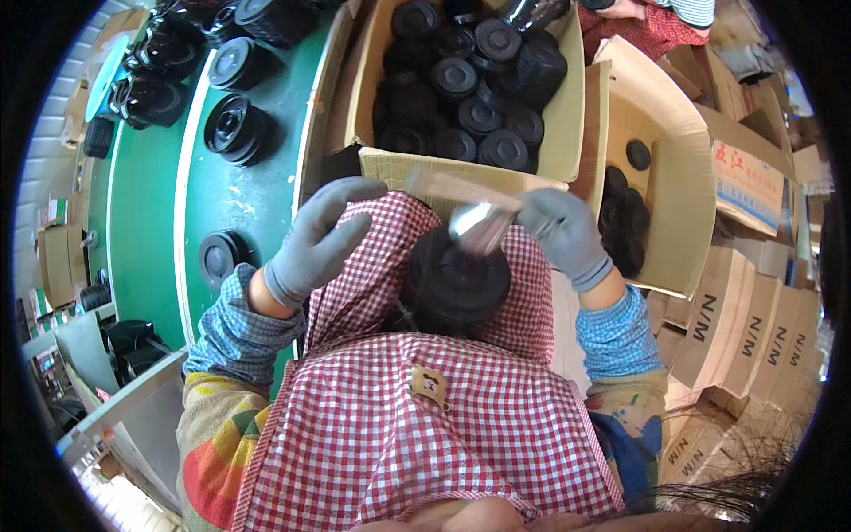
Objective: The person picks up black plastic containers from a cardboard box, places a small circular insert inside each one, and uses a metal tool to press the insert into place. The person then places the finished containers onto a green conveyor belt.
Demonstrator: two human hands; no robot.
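A stack of black round lid-like discs (pixel 461 279) rests in my lap on the red-and-white checked apron. Above its far right edge, my gloved right hand (pixel 563 226) pinches a flat brownish thing with a shiny silver part (pixel 479 222). Motion smears it, so I cannot make out its kind. My left hand (pixel 324 235), in a grey glove too, hovers to the left of the stack near my knee. Its fingers are apart and slightly bent, with nothing between them.
Ahead stands an open cardboard box (pixel 470 168) full of black discs. Another open carton (pixel 683 204) at the right holds several more. Along the left runs a green workbench (pixel 248 191) with stacks of black discs (pixel 239 129). Flattened cartons (pixel 745 328) lean at right; another person's hand (pixel 620 9) shows beyond.
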